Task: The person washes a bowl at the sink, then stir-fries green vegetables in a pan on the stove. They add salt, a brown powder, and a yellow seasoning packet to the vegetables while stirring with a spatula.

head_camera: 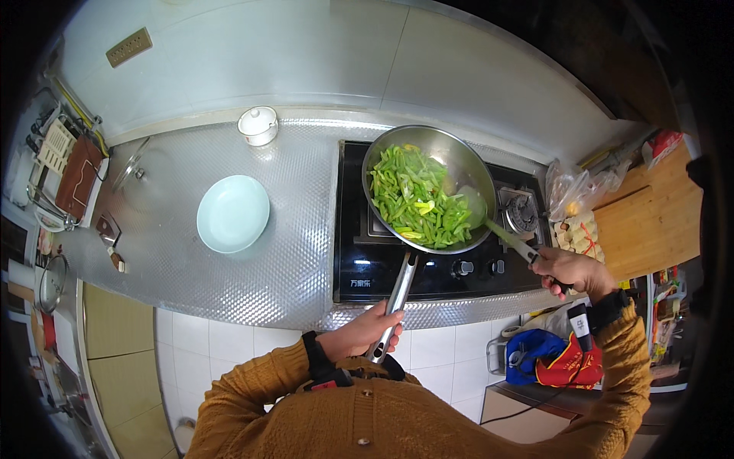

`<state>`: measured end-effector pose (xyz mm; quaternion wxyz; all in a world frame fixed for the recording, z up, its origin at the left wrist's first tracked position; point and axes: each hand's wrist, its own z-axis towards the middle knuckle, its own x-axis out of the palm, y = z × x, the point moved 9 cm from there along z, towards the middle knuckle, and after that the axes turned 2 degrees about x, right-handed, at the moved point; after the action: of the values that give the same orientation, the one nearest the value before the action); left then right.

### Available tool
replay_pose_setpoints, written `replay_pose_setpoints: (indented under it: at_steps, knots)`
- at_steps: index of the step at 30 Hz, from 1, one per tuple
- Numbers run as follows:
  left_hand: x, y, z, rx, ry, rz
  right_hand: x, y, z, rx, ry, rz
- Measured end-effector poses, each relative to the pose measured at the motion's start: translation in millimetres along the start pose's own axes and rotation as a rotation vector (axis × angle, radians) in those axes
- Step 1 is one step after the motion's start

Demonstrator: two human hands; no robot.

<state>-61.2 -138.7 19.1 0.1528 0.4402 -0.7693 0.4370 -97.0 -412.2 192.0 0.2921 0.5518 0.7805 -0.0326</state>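
Note:
My left hand [369,331] grips the metal handle of a stainless steel wok [464,152], which sits over the left part of a black gas hob [436,281]. Sliced green vegetables [413,195] with a few yellow pieces lie in the wok, mostly on its left side. My right hand [570,272] is closed round the dark grip of a spatula [519,245]; its blade rests inside the wok at the right of the vegetables. On the metal counter, left of the hob, stands a pale blue plate [233,214] with nothing on it.
A white lidded pot [258,126] stands near the wall. At the far left are a glass lid [131,166] and a brown knife block [80,172]. The hob's right burner [520,212] is uncovered. An egg tray [579,235] and wooden board [654,212] lie at the right.

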Motion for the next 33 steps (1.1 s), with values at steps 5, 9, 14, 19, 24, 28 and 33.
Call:
replay_pose_setpoints:
  at_steps: [5, 9, 14, 19, 24, 28, 33]
  knots:
    - [1.8, -1.4, 0.5, -0.002, 0.022, -0.007, 47.4, -12.3, 8.8, 0.116, 0.429, 0.653]
    - [2.0, -1.1, 0.7, 0.007, 0.028, 0.006, 80.4, 6.4, 34.8, 0.059, 0.536, 0.947]
    - [1.1, -1.3, 2.1, 0.025, 0.041, 0.014, 76.9, 38.4, 33.3, -0.146, 0.406, 0.781]
    - [0.6, 0.2, 2.8, 0.016, 0.036, -0.009, 52.7, 44.8, -7.8, -0.193, 0.204, 0.508]
    - [2.3, -2.1, 0.2, 0.016, 0.032, -0.018, 35.7, 55.5, -39.0, -0.180, 0.015, 0.266]
    - [3.7, -3.7, 0.4, 0.030, 0.040, -0.012, 30.9, 65.3, -60.0, -0.210, -0.018, 0.148]
    - [3.2, -3.2, 2.0, 0.028, 0.040, -0.013, 39.3, 72.4, -71.3, -0.206, -0.004, 0.065]
